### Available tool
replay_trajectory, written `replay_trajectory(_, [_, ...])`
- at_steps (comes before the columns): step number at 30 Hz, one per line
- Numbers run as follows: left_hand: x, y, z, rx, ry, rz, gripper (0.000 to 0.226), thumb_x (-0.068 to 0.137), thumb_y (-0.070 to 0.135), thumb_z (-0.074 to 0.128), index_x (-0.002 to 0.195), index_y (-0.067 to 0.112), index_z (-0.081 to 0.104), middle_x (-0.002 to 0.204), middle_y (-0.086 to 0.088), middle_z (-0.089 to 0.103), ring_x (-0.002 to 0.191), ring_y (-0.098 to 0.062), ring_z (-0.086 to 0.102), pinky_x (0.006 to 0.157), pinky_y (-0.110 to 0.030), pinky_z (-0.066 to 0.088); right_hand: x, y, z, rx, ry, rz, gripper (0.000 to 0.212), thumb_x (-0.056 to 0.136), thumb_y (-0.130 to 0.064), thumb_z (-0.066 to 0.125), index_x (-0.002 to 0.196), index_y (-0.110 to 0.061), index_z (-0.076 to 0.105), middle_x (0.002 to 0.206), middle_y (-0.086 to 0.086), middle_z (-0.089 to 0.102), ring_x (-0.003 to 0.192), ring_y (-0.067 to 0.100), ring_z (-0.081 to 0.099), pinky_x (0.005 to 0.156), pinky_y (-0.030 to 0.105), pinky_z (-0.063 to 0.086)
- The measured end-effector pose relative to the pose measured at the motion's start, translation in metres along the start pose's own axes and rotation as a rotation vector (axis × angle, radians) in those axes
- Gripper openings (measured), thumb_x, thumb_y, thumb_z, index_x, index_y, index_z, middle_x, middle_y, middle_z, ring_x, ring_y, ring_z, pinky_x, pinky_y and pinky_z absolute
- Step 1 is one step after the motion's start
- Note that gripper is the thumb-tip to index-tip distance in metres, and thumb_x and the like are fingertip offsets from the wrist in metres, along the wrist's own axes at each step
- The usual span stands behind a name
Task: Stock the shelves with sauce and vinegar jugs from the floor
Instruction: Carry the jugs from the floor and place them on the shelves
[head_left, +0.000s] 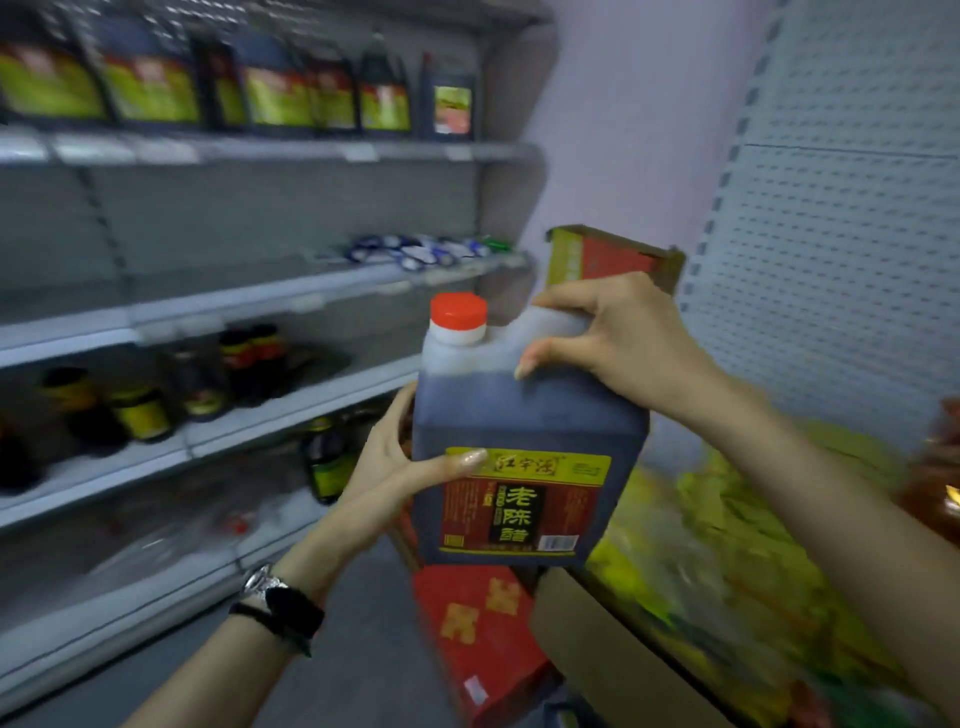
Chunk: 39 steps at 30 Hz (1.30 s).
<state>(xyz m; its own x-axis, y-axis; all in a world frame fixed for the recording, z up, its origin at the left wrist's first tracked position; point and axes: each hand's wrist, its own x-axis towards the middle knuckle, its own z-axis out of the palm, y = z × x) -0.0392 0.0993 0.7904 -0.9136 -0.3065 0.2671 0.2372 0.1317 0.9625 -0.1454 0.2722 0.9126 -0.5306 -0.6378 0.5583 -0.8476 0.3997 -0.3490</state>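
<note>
- So, the step in hand looks like the carry. One translucent plastic jug of dark vinegar with a red cap (530, 441) is up in the air in front of the grey metal shelves (234, 306), not on any of them yet.
- The right hand (623, 343) has its grip curled round the moulded handle on top. The left hand (389, 467) clasps the jug's side, thumb across the yellow-red label.
- Next move, I reckon: swing it left to a shelf with room and set it down upright, label out. It looks heavy, so a two-handed set-down makes sense.
- Count: one jug in hand, two hands on it, roughly seven dark jugs (270, 88) along the top shelf (blurry, don't quote me), and one red cardboard carton (483, 639) below.
</note>
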Motion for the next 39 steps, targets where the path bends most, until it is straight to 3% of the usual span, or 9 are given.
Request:
replay_trajectory(4, [-0.007,0.005,-0.073,0.023,0.091,-0.029,0.087,0.054,0.039,0.083,0.132,0.023,0.047,0.127,0.000,0.061,0.114,-0.019,0.060,0.091,-0.045,0.052,0.042,-0.037,0.049,0.073,-0.034,-0.089,0.047,0.060,-0.051,0.079,0.098,-0.024,0.074,0.102,0.001,0.072,0.098,0.017,0.062,0.083,0.034,0.045])
replay_trajectory(8, [-0.015,0.008,-0.134,0.081,0.207,-0.010,0.102,0.043,0.053,0.089,0.130,0.019,0.048,0.122,-0.002,0.063,0.111,-0.022,0.062,0.084,-0.040,0.054,0.081,-0.074,0.093,0.152,-0.052,-0.189,0.056,0.057,-0.056,0.076,0.100,-0.021,0.073,0.102,0.003,0.072,0.099,0.020,0.064,0.085,0.043,0.048])
replay_trajectory(13, [-0.027,0.008,-0.196,0.086,0.319,-0.017,0.082,0.052,0.033,0.080,0.125,0.010,0.051,0.107,0.000,0.070,0.097,-0.018,0.068,0.071,-0.025,0.054,0.121,-0.118,0.143,0.241,-0.115,-0.268,0.055,0.058,-0.057,0.074,0.099,-0.020,0.073,0.101,-0.001,0.072,0.099,0.016,0.063,0.086,0.041,0.048])
replay_trajectory(22, [-0.017,-0.007,-0.287,0.135,0.538,-0.060,0.080,0.053,0.038,0.080,0.125,0.018,0.052,0.114,0.001,0.067,0.107,-0.018,0.064,0.082,-0.032,0.053,0.205,-0.163,0.228,0.344,-0.239,-0.421,0.049,0.061,-0.056,0.075,0.097,-0.022,0.073,0.099,-0.005,0.072,0.096,0.013,0.062,0.084,0.040,0.049])
replay_trajectory(29, [0.020,-0.015,-0.348,0.178,0.690,-0.027,0.074,0.050,0.036,0.079,0.118,0.021,0.054,0.107,0.004,0.070,0.099,-0.013,0.067,0.072,-0.021,0.053,0.285,-0.185,0.291,0.417,-0.277,-0.571,0.047,0.060,-0.056,0.075,0.095,-0.023,0.073,0.097,-0.007,0.072,0.093,0.010,0.062,0.080,0.036,0.048])
replay_trajectory(34, [0.045,-0.023,-0.392,0.246,0.824,-0.022,0.088,0.047,0.042,0.080,0.126,0.015,0.051,0.116,-0.001,0.066,0.107,-0.017,0.064,0.083,-0.030,0.053,0.339,-0.202,0.330,0.496,-0.330,-0.643,0.049,0.058,-0.053,0.077,0.096,-0.023,0.074,0.097,-0.008,0.071,0.092,0.006,0.061,0.082,0.033,0.048])
replay_trajectory(39, [0.053,-0.032,-0.432,0.265,0.902,-0.052,0.085,0.052,0.039,0.082,0.126,0.013,0.052,0.116,-0.004,0.067,0.106,-0.021,0.065,0.085,-0.036,0.052,0.376,-0.226,0.370,0.553,-0.370,-0.709,0.047,0.055,-0.056,0.079,0.089,-0.024,0.074,0.089,-0.009,0.072,0.089,0.011,0.063,0.082,0.041,0.049])
